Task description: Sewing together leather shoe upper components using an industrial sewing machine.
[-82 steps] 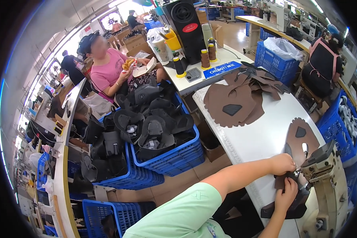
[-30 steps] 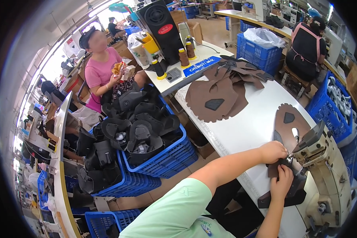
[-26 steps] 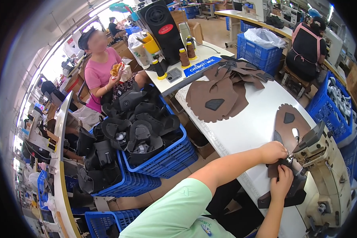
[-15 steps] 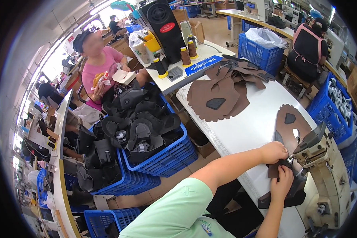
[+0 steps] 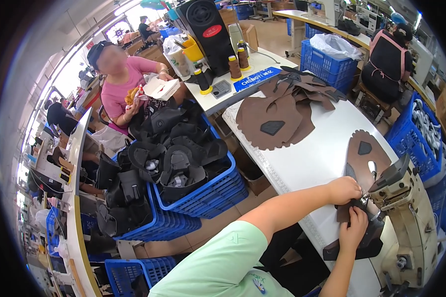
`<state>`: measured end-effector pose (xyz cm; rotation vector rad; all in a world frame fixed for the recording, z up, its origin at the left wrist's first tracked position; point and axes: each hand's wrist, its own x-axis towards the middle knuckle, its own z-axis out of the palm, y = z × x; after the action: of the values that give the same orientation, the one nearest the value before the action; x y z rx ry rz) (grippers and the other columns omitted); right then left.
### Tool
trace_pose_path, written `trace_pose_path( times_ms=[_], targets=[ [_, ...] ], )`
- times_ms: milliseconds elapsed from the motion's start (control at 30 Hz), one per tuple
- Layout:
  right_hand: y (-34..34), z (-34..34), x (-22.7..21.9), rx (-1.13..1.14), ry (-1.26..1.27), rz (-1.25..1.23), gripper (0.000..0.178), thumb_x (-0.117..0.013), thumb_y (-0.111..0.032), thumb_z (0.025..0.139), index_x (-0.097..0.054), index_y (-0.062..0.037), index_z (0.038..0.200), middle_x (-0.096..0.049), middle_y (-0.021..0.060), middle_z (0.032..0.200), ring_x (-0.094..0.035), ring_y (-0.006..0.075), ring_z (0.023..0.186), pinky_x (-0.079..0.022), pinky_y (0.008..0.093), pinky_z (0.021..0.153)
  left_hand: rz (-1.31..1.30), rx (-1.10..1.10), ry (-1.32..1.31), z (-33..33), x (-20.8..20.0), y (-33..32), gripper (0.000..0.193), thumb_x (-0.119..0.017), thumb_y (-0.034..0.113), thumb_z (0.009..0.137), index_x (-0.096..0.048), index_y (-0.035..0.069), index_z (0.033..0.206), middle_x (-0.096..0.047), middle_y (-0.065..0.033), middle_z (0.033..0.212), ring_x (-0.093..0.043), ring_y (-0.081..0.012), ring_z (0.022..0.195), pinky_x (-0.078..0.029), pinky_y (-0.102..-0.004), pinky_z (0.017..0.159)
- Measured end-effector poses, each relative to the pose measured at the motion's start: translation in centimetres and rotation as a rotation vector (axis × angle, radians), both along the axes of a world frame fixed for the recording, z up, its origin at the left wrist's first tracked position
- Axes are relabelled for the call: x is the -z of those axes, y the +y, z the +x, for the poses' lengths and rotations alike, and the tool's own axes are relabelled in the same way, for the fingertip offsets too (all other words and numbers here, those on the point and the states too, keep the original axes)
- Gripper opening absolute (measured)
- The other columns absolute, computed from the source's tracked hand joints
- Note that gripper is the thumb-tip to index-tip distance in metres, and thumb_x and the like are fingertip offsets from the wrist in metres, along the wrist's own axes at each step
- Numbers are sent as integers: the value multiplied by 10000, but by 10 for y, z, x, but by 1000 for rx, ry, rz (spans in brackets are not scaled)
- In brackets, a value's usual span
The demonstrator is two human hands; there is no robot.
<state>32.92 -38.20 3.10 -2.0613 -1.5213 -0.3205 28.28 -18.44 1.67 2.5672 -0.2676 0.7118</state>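
Note:
At the sewing machine (image 5: 406,218) on the right, both hands work on a brown upper piece (image 5: 369,151) with a dark patch, part of it lying beyond the needle area. My left hand (image 5: 344,190) is closed, its curled fingers gripping the piece's edge beside the presser foot. Just below, my right hand (image 5: 354,227) holds the near part of the same piece, fingers bent against it. The machine head and my hands hide the stitching spot. A dark flat part (image 5: 352,250) lies under my right wrist.
Brown cut pieces (image 5: 267,121) are stacked across the white table (image 5: 302,163). Thread spools (image 5: 234,68) stand behind them. Blue crates (image 5: 198,200) full of black shoe parts are at the left. A seated person in pink (image 5: 129,79) holds food and an open box.
My hands keep their place on the brown piece, with hardly any shift. The person in pink has raised the open box slightly. The whole view has tilted a little.

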Motion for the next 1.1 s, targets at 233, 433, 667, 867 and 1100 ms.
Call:
trace_pose_path(
  times_ms=[233, 433, 667, 867, 1100],
  targets=[
    [-2, 2, 1, 8, 4, -25, 400, -563, -17, 713, -648, 9, 1103, -612, 155, 1163, -543, 349, 1142, -393, 455, 1013, 35, -10, 10, 2, 1, 1, 295, -647, 60, 677, -672, 53, 971, -694, -101, 1024, -630, -275, 1064, -450, -416, 982],
    [-1, 1, 0, 3, -1, -17, 412, -565, -13, 710, -646, 3, 1114, -615, 150, 1166, -544, 346, 1144, -393, 450, 1014, 31, -13, -8, 2, 1, 0, 277, -640, 62, 684, -672, 55, 960, -698, -96, 1005, -639, -274, 1042, -459, -417, 965],
    [-1, 2, 2, 7, -7, -22, 403, -571, -35, 702, -653, 11, 1093, -614, 150, 1154, -547, 347, 1126, -395, 458, 992, 45, -25, -9, 2, 2, 1, 291, -637, 63, 691, -668, 54, 980, -698, -95, 1017, -638, -273, 1045, -455, -412, 974],
    [1, -1, -3, 34, -6, -21, 408, -585, -48, 695, -659, -1, 1093, -618, 140, 1152, -547, 344, 1130, -396, 455, 993, 50, -30, 29, -4, -11, 0, 300, -648, 61, 683, -667, 54, 982, -697, -100, 1033, -637, -280, 1047, -454, -412, 985],
    [3, -4, -15, 33, 19, -25, 420, -636, -93, 661, -670, -26, 1075, -636, 123, 1123, -581, 315, 1097, -444, 446, 956, 53, -83, 101, -2, -17, -3, 222, -655, 51, 637, -687, 59, 856, -704, -114, 1061, -650, -316, 1016, -503, -440, 896]
  ],
)
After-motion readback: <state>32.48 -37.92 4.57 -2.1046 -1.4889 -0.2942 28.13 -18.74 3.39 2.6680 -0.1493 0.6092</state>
